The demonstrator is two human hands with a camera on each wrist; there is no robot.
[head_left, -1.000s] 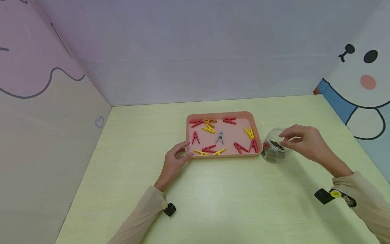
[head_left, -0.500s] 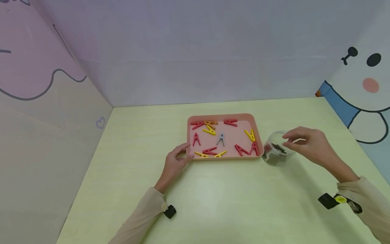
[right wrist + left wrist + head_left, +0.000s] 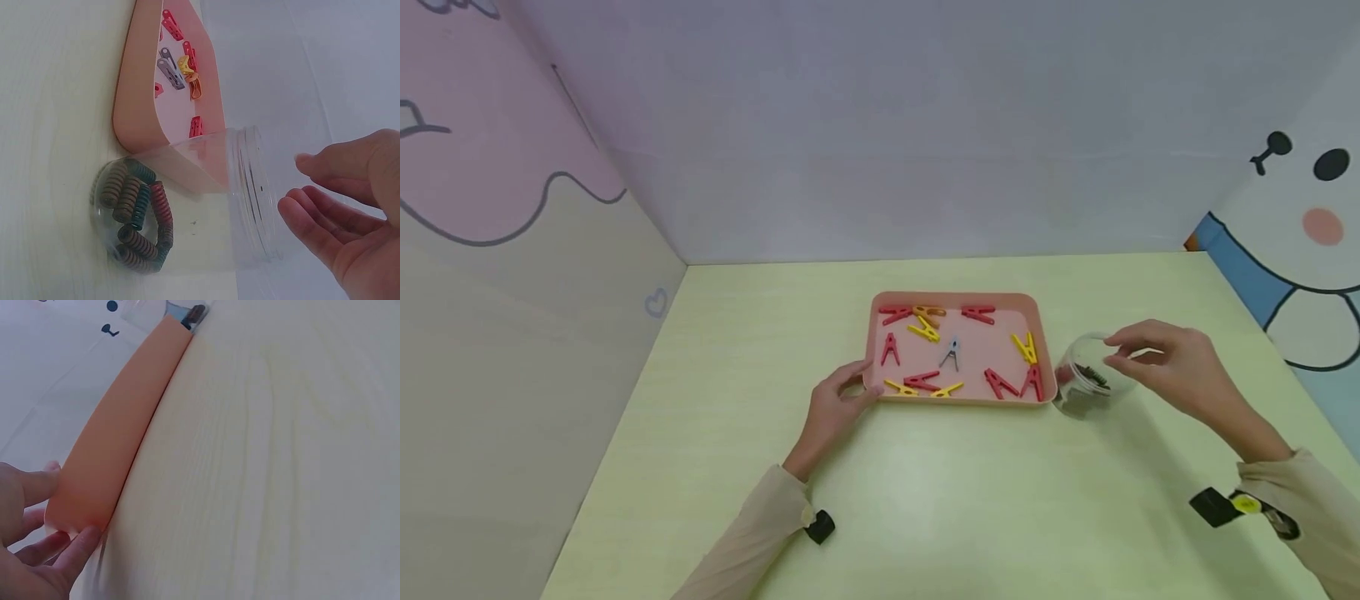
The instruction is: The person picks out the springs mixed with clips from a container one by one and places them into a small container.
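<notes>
A pink tray [image 3: 1052, 367] lies on the table, holding red, yellow, orange and grey-blue plastic clips [image 3: 951, 353]. My left hand [image 3: 837, 408] grips its near left corner, fingers along the side and thumb at the front in the left wrist view. Against the tray's right end stands a clear jar [image 3: 206, 219]. Brown, green and red coil springs [image 3: 128, 194] lie at the bottom of it. Just over the jar's mouth is my right hand [image 3: 356, 206], with a gap between thumb and fingertips and nothing in it.
The pale wood-patterned table [image 3: 940, 500] stretches in front of the tray and out to both sides. Behind it rises a plain light wall sheet [image 3: 880, 167]. Printed cartoon panels [image 3: 1300, 250] flank the table.
The head view has shifted, so the tray, jar and hands appear slightly lower and further right. Both hands keep their places, left at the tray's corner, right over the jar.
</notes>
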